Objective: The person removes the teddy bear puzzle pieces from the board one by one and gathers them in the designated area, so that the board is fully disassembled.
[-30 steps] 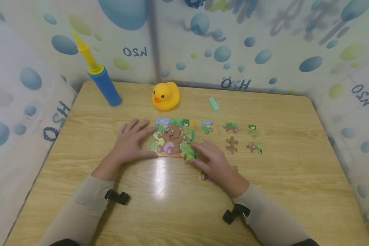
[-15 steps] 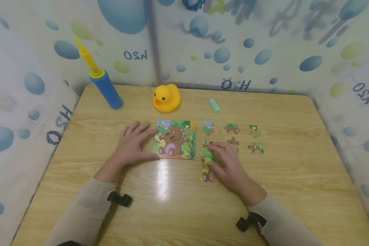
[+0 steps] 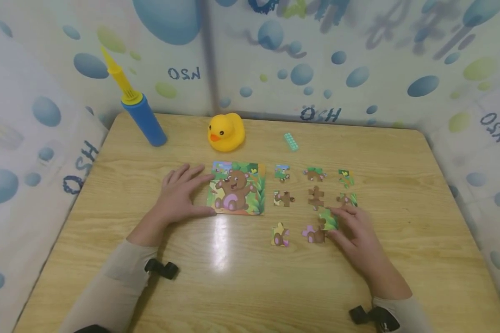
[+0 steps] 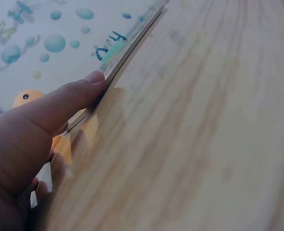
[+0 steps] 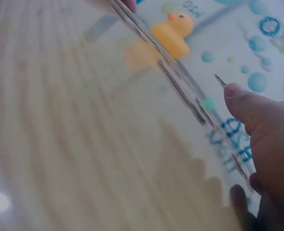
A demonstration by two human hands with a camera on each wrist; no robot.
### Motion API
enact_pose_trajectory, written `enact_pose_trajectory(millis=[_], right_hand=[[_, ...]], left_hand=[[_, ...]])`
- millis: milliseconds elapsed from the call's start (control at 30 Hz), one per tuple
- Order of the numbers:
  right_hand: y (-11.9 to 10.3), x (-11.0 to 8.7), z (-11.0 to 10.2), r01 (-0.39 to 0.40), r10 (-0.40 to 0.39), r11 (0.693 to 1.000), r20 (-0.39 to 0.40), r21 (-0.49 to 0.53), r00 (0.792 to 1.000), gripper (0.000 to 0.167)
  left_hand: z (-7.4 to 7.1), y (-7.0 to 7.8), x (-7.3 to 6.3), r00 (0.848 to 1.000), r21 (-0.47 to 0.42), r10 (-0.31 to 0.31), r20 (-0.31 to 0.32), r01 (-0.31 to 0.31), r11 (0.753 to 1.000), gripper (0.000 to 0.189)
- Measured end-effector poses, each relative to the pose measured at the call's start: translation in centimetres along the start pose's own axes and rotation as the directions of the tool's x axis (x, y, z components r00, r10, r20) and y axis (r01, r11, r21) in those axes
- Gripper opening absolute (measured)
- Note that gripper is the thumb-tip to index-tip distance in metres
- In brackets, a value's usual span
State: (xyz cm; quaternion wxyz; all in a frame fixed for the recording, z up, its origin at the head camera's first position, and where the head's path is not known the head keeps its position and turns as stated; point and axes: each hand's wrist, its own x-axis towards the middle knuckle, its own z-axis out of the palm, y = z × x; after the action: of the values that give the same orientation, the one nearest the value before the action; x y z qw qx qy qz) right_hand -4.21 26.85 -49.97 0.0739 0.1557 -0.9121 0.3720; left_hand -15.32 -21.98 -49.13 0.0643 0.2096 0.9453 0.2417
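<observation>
A square puzzle board [image 3: 235,189] with a bear picture lies on the table. My left hand [image 3: 181,196] is spread at its left side, the thumb against the lower left corner and a fingertip close to the left edge. In the left wrist view, the thumb [image 4: 77,91] touches the board's edge. My right hand [image 3: 358,236] pinches a green jigsaw puzzle piece [image 3: 328,219] between thumb and fingers. That piece overlaps a purple-and-brown piece [image 3: 314,234] in the head view. In the right wrist view, a thin tip of the held piece [image 5: 219,80] sticks out past the thumb.
Several loose pieces lie in rows right of the board, among them a brown one [image 3: 315,197] and a bear-foot one [image 3: 280,236]. Farther back stand a yellow rubber duck [image 3: 226,132] and a blue pump [image 3: 143,119] with a yellow nozzle. A mint studded strip [image 3: 291,142] lies there too.
My right hand lifted the green piece off the board's lower right corner and carried it right, over the loose pieces. The board now shows a whole picture. My left hand stayed put.
</observation>
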Motion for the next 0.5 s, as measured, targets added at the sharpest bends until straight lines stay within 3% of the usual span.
enact_pose_trajectory(millis=[100,367,500], right_hand=[[0.6,-0.7,-0.9,-0.035,0.035,0.999,0.004,-0.019,0.999,0.057],[1.6,-1.7,-3.0,0.029,-0.029,0.999,-0.017,-0.029,0.999,0.064],[2.2,-2.4,-3.8,0.02,-0.021,0.999,-0.023,-0.039,1.0,0.063]], left_hand=[[0.0,0.0,0.0,1.0,0.003,-0.001,0.002,0.001,1.0,0.101],[0.1,-0.1,0.0,1.0,0.005,-0.003,0.005,0.003,1.0,0.101],[0.1,-0.1,0.0,1.0,0.005,0.003,0.001,-0.003,1.0,0.101]])
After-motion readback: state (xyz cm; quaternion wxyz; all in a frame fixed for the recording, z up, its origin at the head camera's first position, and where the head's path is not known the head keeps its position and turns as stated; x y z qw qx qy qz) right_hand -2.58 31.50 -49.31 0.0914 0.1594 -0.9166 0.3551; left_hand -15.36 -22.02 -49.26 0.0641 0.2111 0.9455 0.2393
